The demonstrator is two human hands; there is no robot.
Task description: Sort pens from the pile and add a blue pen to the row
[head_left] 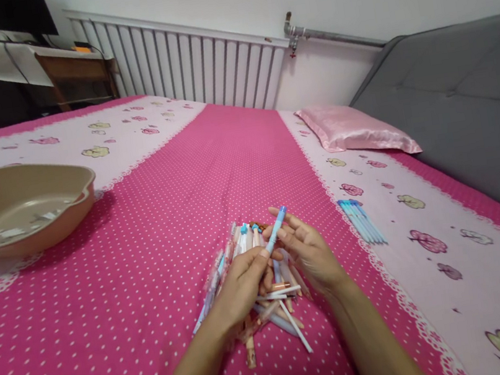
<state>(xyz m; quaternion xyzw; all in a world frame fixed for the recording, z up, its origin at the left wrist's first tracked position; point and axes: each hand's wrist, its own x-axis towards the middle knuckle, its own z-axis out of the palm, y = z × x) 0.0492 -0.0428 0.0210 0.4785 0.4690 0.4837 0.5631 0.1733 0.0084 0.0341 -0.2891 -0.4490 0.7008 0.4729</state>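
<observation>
A light blue pen (274, 234) with a darker blue end is held at a tilt between both hands. My left hand (243, 276) pinches its lower end, and the fingers of my right hand (306, 248) close round its upper part. Under and around my hands lies a loose pile of pens (242, 239), some in clear wrappers, partly hidden by my hands. Thin white sticks (295, 326) lie across the near side of the pile. To the right, several light blue pens (362, 222) with darker blue ends lie side by side in a row.
The pink dotted bedspread (170, 256) spreads under everything. At left stands a beige plastic basin (69, 205) with small white pieces inside. A pink pillow (353, 126) rests near the grey headboard (454, 75). A radiator (184, 59) lines the far wall, beside a desk (77, 69).
</observation>
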